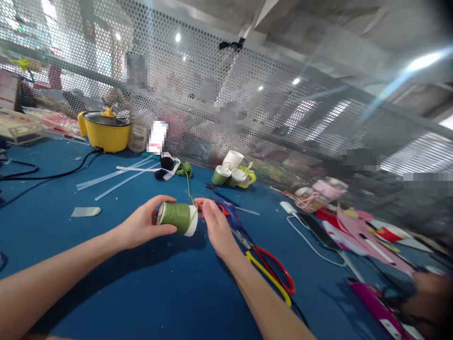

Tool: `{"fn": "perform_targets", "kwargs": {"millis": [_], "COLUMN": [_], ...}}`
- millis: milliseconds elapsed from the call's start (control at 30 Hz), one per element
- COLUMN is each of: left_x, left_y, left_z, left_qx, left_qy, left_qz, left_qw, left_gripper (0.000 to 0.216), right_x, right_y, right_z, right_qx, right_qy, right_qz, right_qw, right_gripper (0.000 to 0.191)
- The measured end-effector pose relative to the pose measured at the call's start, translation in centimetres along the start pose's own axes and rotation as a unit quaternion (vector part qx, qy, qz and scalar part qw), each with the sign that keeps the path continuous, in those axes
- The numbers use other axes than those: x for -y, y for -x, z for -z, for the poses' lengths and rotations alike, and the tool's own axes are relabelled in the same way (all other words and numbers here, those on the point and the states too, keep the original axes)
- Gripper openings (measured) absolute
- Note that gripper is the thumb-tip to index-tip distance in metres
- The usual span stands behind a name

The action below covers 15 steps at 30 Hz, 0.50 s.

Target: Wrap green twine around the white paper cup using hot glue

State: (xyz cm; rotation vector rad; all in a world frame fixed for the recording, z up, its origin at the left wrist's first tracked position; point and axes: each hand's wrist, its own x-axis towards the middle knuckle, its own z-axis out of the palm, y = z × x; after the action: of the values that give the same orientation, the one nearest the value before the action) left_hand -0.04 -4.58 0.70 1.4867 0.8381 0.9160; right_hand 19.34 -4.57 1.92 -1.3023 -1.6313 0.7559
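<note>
Forearms (71, 269) foremost, table (159, 297) between; left hand (141, 223) curled round green-wrapped cup (178, 218), right hand (216, 224) pinching yarn (190, 192) by rim (193, 226).

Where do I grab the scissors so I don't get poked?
Probably by the red handle and yellow handle, coming from the near right side. Those loops lie toward you, while the metal blades point away, and the right forearm crowds the left side.
</note>
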Motion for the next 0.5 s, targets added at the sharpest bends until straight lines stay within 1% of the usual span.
{"fn": "perform_targets", "kwargs": {"millis": [100,233,300,433,500], "left_x": [-0.02,0.04,0.07,0.14,0.18], "left_y": [-0.04,-0.01,0.08,0.32,0.47], "left_z": [-0.09,-0.23,-0.36,-0.54,-0.56], "left_qx": [0.0,0.018,0.029,0.048,0.069], "left_qy": [-0.007,-0.01,-0.015,-0.02,-0.021], "left_qz": [-0.011,-0.017,-0.009,0.01,0.029], "left_qw": [1.0,1.0,0.999,0.999,0.997], "left_gripper": [0.056,0.055,0.053,0.053,0.054], "right_x": [-0.16,-0.18,-0.15,0.09,0.32], "right_y": [0.06,0.08,0.03,-0.03,-0.02], "right_z": [-0.03,0.07,0.13,0.3,0.43], "right_qx": [0.029,0.033,0.033,0.041,0.045], "right_qy": [0.01,-0.006,-0.037,-0.13,-0.156], "right_qz": [-0.002,0.017,0.027,0.053,0.063], "right_qw": [1.0,0.999,0.998,0.989,0.985], "right_gripper": [0.05,0.052,0.051,0.048,0.045]}}
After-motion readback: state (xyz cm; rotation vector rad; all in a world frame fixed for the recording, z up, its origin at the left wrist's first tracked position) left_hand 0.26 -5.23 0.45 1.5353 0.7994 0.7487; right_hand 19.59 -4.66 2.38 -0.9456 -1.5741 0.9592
